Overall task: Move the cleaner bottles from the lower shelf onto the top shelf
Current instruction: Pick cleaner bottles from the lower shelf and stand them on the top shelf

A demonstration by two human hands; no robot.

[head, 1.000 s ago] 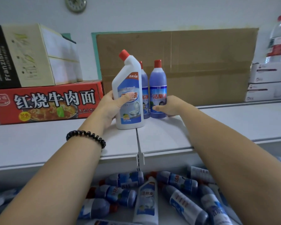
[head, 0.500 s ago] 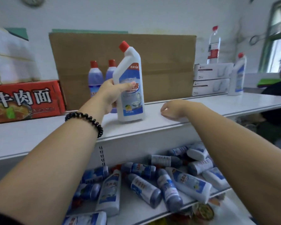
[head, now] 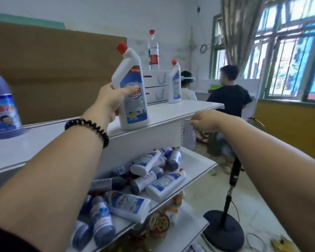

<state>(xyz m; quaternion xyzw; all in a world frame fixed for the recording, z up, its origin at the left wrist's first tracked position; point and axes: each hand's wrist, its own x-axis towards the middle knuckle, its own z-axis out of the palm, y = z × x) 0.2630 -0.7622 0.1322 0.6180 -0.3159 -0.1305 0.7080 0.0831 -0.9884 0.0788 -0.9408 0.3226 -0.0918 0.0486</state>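
My left hand [head: 111, 100] grips a white cleaner bottle with a red cap [head: 131, 91], which stands on the white top shelf [head: 173, 111] near its front edge. My right hand [head: 206, 120] hovers off the right end of the top shelf with fingers loosely curled, holding nothing. A purple cleaner bottle [head: 2, 106] stands at the far left of the top shelf. Another white cleaner bottle [head: 175, 82] stands further right on it. Several white and purple cleaner bottles [head: 149, 171] lie in a heap on the lower shelf [head: 198, 160].
A brown cardboard sheet [head: 53, 70] leans behind the top shelf. White boxes [head: 155, 86] carry a water bottle [head: 153, 50]. A black stand with a round base [head: 224, 231] is on the floor at right. Two people [head: 229, 95] are by the windows.
The view has swung right. My left hand has carried the white bottle rightwards along the top shelf. My right hand has left the shelf surface and moved past its right end.
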